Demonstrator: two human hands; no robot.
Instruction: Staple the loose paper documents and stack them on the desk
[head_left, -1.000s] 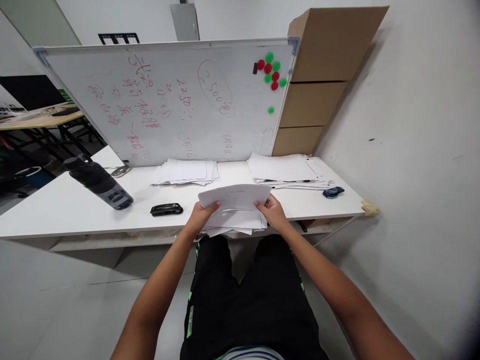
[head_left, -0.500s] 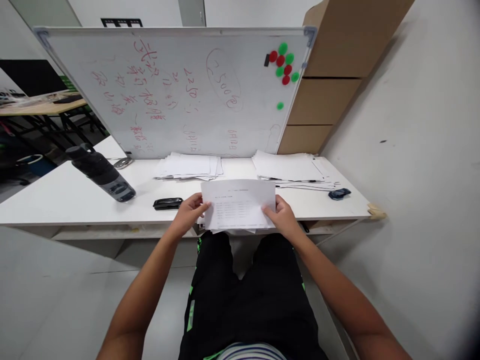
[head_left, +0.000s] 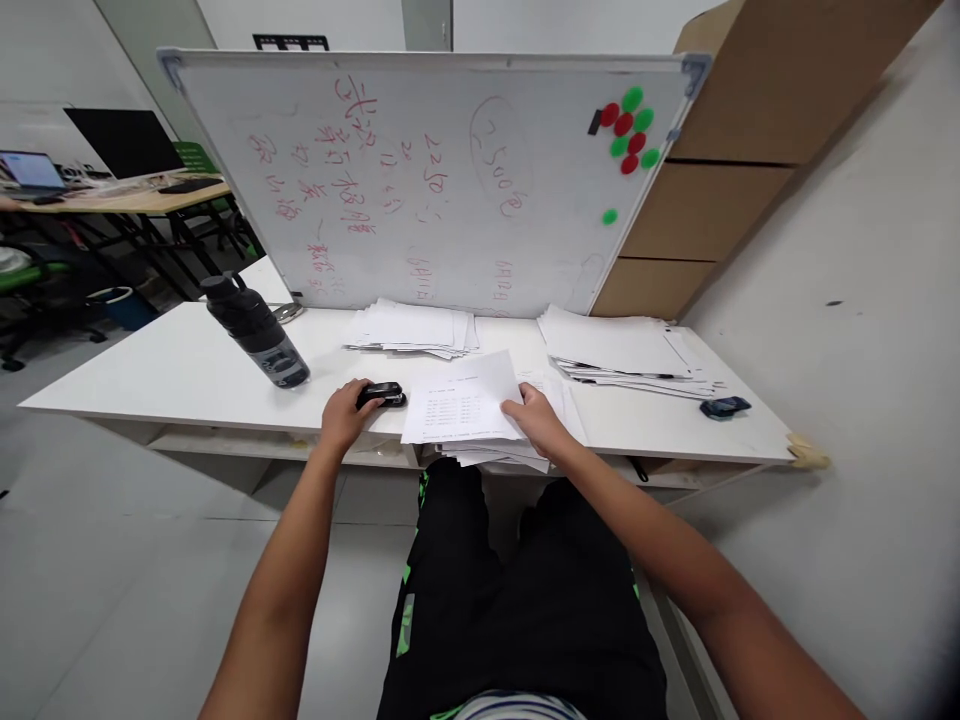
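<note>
White tabletop (head_left: 165,365) carries everything. Whiteboard (head_left: 450,235) upright along the back edge, writing turned sideways; probably propped by the cardboard boxes (head_left: 705,210) behind its right end. Two paper stacks lie below it: right stack (head_left: 615,340) toward the back right corner, left stack (head_left: 409,325) mid back edge, presumably set back to keep the front edge free for working. Printed sheet (head_left: 461,400) at the middle of the front edge, above loose papers (head_left: 499,455) that jut past that edge. Bottle (head_left: 259,335) near the left end, out of the hands' way.

Right hand (head_left: 536,420) grips the sheet's right side, thumb on top, likely to steady it. Left hand (head_left: 343,415) curls about the left end of the stapler (head_left: 388,394), near the front edge; cannot tell whether its grip is tight.

Hidden: right fingers under paper, stapler's left end, sheet count. Small print unreadable. Dark item (head_left: 725,408) toward the front right corner: unidentified.
</note>
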